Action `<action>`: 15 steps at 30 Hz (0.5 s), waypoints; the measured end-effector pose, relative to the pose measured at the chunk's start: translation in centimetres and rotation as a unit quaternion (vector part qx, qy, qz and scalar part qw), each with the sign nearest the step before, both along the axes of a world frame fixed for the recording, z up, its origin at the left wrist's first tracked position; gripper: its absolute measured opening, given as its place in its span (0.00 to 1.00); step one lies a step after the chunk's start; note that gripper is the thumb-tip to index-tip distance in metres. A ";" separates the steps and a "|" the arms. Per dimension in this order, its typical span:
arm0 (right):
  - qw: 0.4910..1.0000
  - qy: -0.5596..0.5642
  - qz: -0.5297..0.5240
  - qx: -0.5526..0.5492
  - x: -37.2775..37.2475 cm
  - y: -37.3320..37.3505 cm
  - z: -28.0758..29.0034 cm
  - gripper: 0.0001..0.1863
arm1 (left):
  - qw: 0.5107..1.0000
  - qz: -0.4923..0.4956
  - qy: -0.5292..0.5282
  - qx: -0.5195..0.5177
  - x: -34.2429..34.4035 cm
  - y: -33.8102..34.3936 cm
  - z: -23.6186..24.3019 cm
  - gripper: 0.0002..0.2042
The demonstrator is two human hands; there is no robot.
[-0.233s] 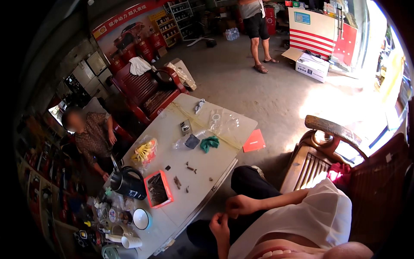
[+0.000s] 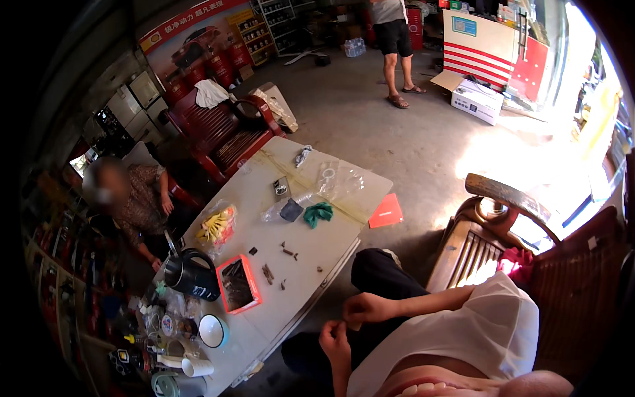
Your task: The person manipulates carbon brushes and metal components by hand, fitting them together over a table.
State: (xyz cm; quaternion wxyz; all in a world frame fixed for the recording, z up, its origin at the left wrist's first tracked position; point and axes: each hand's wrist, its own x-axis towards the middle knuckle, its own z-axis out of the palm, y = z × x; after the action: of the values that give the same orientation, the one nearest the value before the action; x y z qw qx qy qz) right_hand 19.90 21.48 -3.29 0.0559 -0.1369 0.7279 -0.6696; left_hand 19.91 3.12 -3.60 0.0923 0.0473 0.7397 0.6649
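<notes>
My right hand (image 2: 367,309) and my left hand (image 2: 336,339) are close together over my lap, beside the table's near edge. Both have curled, pinching fingers. A small tan piece (image 2: 355,325) shows just below the right fingers; its kind is too small to tell. Nearest on the white table (image 2: 301,268) lie several short brown stick-like pieces (image 2: 267,274) and small crumbs. Beyond them stands an open red-rimmed box (image 2: 239,284) holding dark brown strips or leaves.
A black kettle (image 2: 192,274), a white bowl (image 2: 213,331) and a paper cup (image 2: 197,367) crowd the table's left end. Bananas (image 2: 215,227) in plastic and a green cloth (image 2: 318,215) lie farther along. One person (image 2: 142,205) sits opposite; another (image 2: 395,46) stands beyond. A wooden armchair (image 2: 473,251) is at right.
The whole view has shifted slightly, with the table and its things a little higher and farther left. My hands remain together in nearly the same pose.
</notes>
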 end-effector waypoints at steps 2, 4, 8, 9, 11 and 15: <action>1.000 0.012 -0.020 0.003 -0.1 -0.2 0.0 0.09 | 0.999 0.027 0.047 0.009 -0.2 0.4 -0.2 0.05; 0.999 0.014 -0.035 0.018 -0.2 -0.7 1.1 0.09 | 0.994 0.040 0.102 -0.022 -0.7 0.6 -0.5 0.06; 0.997 -0.034 -0.064 0.020 -0.1 -0.8 2.3 0.10 | 0.979 0.049 0.161 -0.114 -1.1 1.1 -0.9 0.06; 0.996 -0.018 -0.073 0.037 -0.2 -0.5 2.2 0.10 | 0.977 0.056 0.160 -0.127 -1.2 1.3 -0.8 0.06; 0.994 0.013 -0.088 0.069 -0.3 -0.1 2.1 0.10 | 0.984 0.049 0.152 -0.075 -1.2 1.5 -0.6 0.05; 0.995 0.022 -0.085 0.051 -0.3 0.3 1.6 0.10 | 0.993 0.024 0.115 -0.024 -1.2 1.2 -0.7 0.06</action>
State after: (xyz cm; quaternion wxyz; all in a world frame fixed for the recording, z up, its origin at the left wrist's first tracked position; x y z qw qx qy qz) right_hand 19.61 21.77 -1.68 -0.0100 -0.0866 0.7713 -0.6305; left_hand 18.71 4.36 -4.34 -0.0084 0.1031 0.7622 0.6391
